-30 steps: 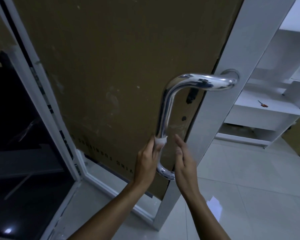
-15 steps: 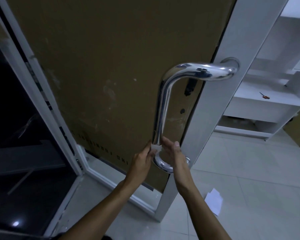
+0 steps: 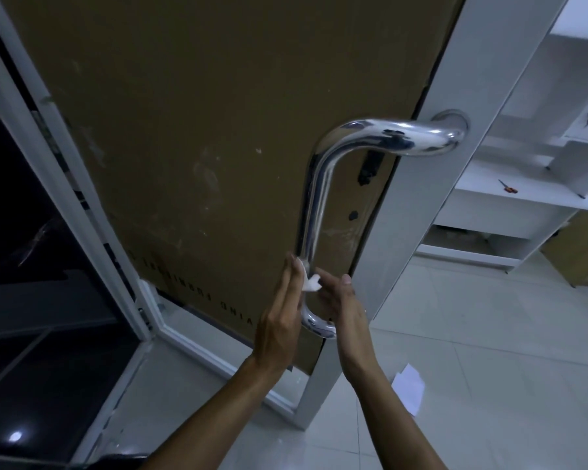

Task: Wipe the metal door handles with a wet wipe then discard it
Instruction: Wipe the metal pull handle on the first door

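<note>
Dim room with pale tiled floor (image 3: 489,334), white shelving (image 3: 523,198) to the right of a white-framed door (image 3: 421,232) whose panel is covered in brown cardboard (image 3: 184,130). Shiny metal handle (image 3: 314,212) bolted to the door's right edge, bent like a long D, top arm running right to its mount, long shaft dropping to a lower bend. Small white wet wipe (image 3: 311,281) wrapped against the lower shaft, just above that bend. Left hand (image 3: 282,310) on the left side of the handle, fingers straight and pressed flat against the wipe and the shaft. Right hand (image 3: 340,303) on the right side of the handle, fingers stretched toward the wipe, tips at or touching its loose corner; cannot tell whether pinching it. Wipe thus sandwiched between both hands, with the shaft running through the middle.

Probably mid-wipe on the lower shaft. To do it well: keep the wipe folded round the whole tube, press evenly from both sides, slide along the length and twist round the bend, not missing the back face toward the cardboard. Upper arm and mount likely worth a pass too.

Scrap of white paper (image 3: 408,385) on the floor, right of the door's bottom edge. Small orange-handled tool (image 3: 508,187) on a shelf.
</note>
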Action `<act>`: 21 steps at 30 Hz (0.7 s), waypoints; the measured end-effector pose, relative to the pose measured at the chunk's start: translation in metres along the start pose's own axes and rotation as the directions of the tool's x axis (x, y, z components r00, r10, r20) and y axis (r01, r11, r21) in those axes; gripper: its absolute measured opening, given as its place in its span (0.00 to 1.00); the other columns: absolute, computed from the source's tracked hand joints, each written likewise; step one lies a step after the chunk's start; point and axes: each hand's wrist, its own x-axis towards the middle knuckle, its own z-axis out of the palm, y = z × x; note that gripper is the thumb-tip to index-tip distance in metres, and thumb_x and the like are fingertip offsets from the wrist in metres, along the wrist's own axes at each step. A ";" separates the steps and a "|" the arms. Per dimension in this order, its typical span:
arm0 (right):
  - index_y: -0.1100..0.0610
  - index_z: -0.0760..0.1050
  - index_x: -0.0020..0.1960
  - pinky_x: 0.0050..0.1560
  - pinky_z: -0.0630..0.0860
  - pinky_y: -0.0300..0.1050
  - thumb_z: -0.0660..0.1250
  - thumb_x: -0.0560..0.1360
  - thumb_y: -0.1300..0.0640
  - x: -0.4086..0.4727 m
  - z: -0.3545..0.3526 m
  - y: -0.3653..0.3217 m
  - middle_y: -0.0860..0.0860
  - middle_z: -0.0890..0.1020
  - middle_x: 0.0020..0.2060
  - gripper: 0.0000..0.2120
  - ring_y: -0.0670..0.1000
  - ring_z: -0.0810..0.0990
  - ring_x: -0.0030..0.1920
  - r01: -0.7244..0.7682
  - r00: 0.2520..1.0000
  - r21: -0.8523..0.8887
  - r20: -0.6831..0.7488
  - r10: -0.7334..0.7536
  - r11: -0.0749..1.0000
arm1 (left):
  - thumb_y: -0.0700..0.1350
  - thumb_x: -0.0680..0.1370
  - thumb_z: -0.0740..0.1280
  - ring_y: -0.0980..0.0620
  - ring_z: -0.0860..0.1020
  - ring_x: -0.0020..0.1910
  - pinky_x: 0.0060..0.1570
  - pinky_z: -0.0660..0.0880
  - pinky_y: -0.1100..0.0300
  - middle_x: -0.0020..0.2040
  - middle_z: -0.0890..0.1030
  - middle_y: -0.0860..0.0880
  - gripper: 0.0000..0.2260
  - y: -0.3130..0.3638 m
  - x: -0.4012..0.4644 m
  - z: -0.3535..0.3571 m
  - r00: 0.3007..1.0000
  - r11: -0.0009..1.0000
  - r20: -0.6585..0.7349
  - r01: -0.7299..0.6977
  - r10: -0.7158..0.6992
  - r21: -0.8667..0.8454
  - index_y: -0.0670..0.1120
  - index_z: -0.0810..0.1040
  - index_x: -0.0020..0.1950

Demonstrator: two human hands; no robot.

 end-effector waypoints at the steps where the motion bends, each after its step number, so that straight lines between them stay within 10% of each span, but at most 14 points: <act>1: 0.45 0.78 0.62 0.62 0.70 0.37 0.46 0.79 0.39 -0.002 0.000 0.000 0.40 0.80 0.59 0.25 0.39 0.76 0.61 0.005 1.000 -0.010 0.001 -0.005 1.000 | 0.42 0.79 0.62 0.45 0.68 0.70 0.68 0.66 0.60 0.74 0.65 0.37 0.30 -0.004 -0.004 -0.003 0.999 0.999 0.042 -0.035 0.035 0.006 0.43 0.51 0.79; 8: 0.51 0.78 0.62 0.61 0.75 0.40 0.51 0.81 0.44 -0.018 0.001 0.009 0.48 0.82 0.57 0.21 0.45 0.79 0.59 0.082 0.988 -0.122 -0.119 -0.097 0.989 | 0.34 0.77 0.63 0.44 0.65 0.74 0.67 0.69 0.55 0.77 0.59 0.41 0.27 -0.019 -0.004 -0.023 0.968 0.983 0.169 -0.184 0.184 -0.015 0.42 0.61 0.76; 13: 0.42 0.75 0.58 0.50 0.73 0.28 0.64 0.77 0.51 -0.027 0.011 0.006 0.43 0.78 0.55 0.10 0.41 0.76 0.57 0.273 0.952 -0.309 -0.052 -0.303 0.911 | 0.45 0.82 0.59 0.57 0.72 0.67 0.58 0.74 0.68 0.70 0.69 0.44 0.18 -0.003 0.009 -0.043 0.984 0.922 0.084 0.178 -0.159 -0.345 0.53 0.70 0.71; 21: 0.46 0.75 0.58 0.53 0.77 0.41 0.67 0.74 0.47 -0.023 0.025 -0.007 0.41 0.81 0.51 0.13 0.46 0.80 0.55 0.262 0.964 -0.170 0.006 -0.265 0.950 | 0.56 0.81 0.57 0.63 0.74 0.63 0.57 0.72 0.71 0.63 0.77 0.64 0.15 0.008 0.024 -0.072 0.820 0.614 0.433 0.570 -0.375 -0.547 0.67 0.73 0.66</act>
